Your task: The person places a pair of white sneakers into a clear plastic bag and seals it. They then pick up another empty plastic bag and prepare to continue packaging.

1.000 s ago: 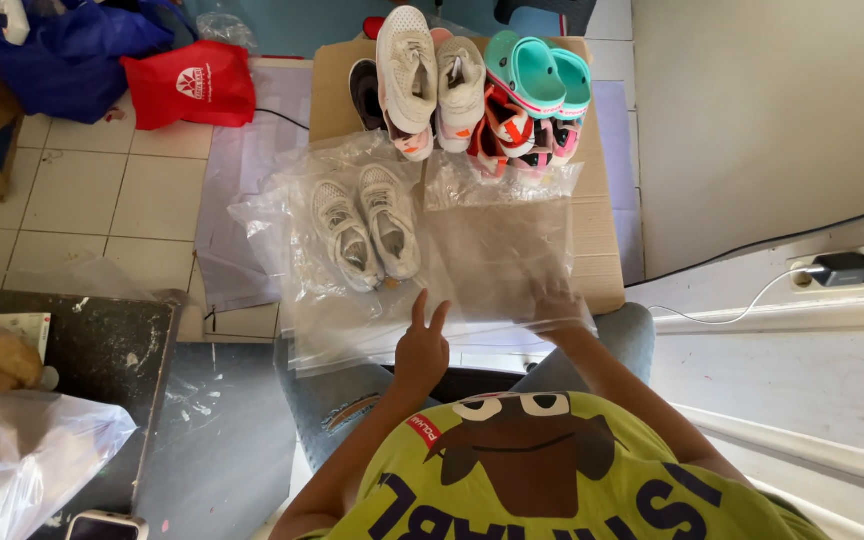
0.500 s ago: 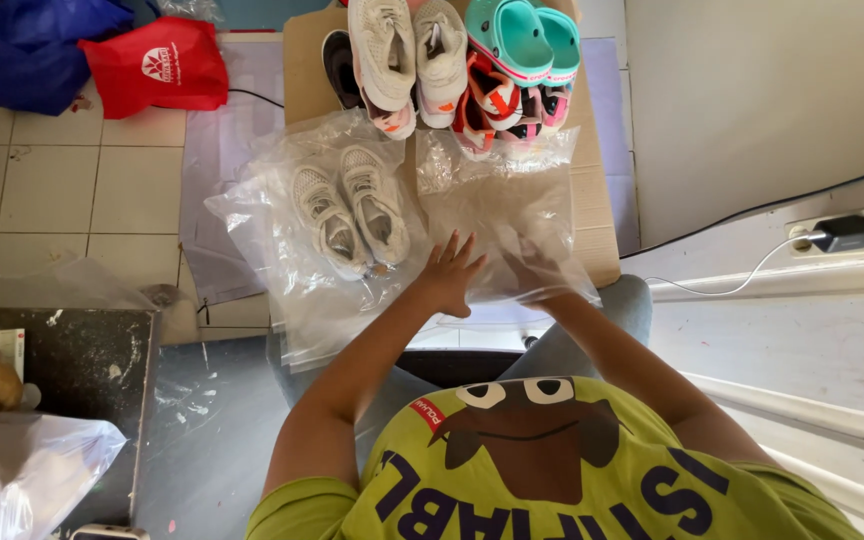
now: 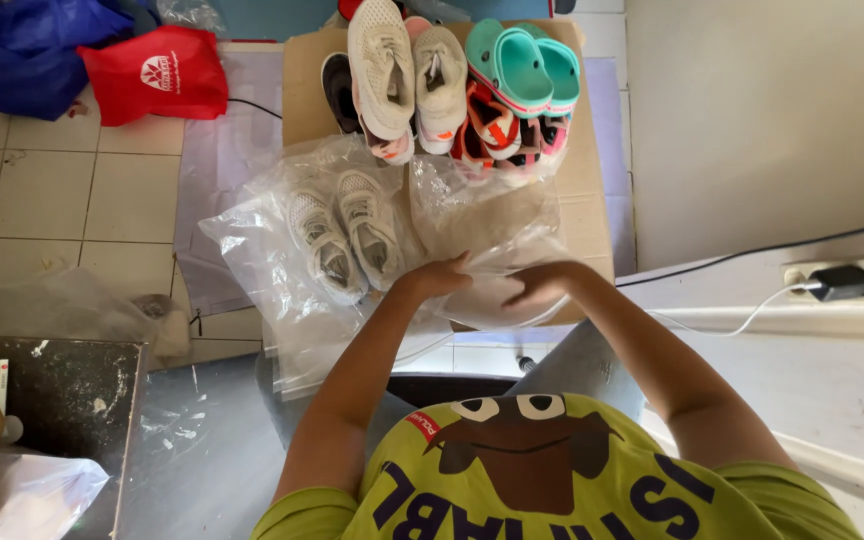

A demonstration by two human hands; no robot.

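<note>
My left hand (image 3: 439, 277) and my right hand (image 3: 542, 284) both grip the near edge of an empty clear plastic bag (image 3: 487, 225) lying on a flat piece of cardboard (image 3: 587, 200). To the left, a pair of grey sneakers (image 3: 344, 230) lies inside another clear plastic bag (image 3: 267, 270), just beside my left hand. Beyond, on the cardboard, stand white sneakers (image 3: 402, 75), teal clogs (image 3: 527, 65) and red-and-black shoes (image 3: 497, 130).
A red bag (image 3: 157, 72) and blue cloth (image 3: 32, 45) lie on the tiled floor at the far left. A dark table (image 3: 47, 400) with plastic bags stands at the near left. A plugged-in white cable (image 3: 752, 315) runs along the ledge on the right.
Both hands have reached forward from my lap onto the empty bag and closed on its near edge. The camera tilted slightly forward.
</note>
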